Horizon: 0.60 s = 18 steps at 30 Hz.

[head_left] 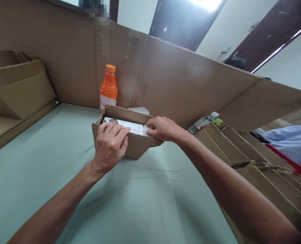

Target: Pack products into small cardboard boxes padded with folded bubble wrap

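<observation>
A small open cardboard box (pixel 135 146) stands on the pale green table in front of me, with a white printed carton (pixel 134 127) inside it. My left hand (pixel 112 140) bends over the box's front wall at the left, its fingertips over the rim by the carton. At the right end, my right hand (pixel 162 128) has its fingers curled on a small whitish, partly translucent piece (pixel 146 130) beside the carton. What that piece is, I cannot make out. The lower part of the carton is hidden in the box.
Behind the box stands an orange bottle (pixel 108 86), near a white object (pixel 140 110). A clear bottle (pixel 202 122) lies tilted at the right, by several folded cardboard boxes (pixel 264 176). Another cardboard box (pixel 23 88) is at the left. A tall cardboard wall (pixel 181 78) borders the table (pixel 38 162).
</observation>
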Available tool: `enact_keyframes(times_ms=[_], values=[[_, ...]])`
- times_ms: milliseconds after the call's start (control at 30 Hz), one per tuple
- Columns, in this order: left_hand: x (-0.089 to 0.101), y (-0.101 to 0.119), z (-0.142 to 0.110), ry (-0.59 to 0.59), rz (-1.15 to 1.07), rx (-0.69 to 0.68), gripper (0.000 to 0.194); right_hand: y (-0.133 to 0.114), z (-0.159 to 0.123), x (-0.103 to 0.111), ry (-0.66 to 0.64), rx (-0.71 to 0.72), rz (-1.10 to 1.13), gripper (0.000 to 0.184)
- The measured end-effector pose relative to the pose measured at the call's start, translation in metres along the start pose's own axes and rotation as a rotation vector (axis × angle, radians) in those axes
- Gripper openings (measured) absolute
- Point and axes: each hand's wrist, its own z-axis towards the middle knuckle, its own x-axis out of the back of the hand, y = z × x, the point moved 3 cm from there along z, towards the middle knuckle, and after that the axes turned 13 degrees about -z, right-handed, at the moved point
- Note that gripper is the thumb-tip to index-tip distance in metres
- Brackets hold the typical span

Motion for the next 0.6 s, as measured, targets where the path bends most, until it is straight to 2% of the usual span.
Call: enact_keyframes(times_ms=[133,267,433,533,600], values=[[0.0,0.0,-0.001,0.0,0.01,-0.001,0.02,-0.007,-0.003,0.0,-0.052,0.046,-0.01,0.017],[0.001,0.0,-0.003,0.002,0.015,-0.012,0.02,-0.006,-0.001,-0.007,0.006,0.048,-0.056,0.02],[0.001,0.001,-0.006,0.0,0.024,-0.012,0.019,-0.003,0.003,-0.02,0.039,0.086,-0.034,0.014],[-0.001,0.002,-0.005,0.002,0.022,-0.014,0.019,0.0,0.0,-0.021,0.051,0.125,0.002,0.014],[0.002,0.003,-0.004,0.022,-0.002,-0.002,0.023,0.008,-0.009,-0.017,0.124,0.122,0.077,0.016]])
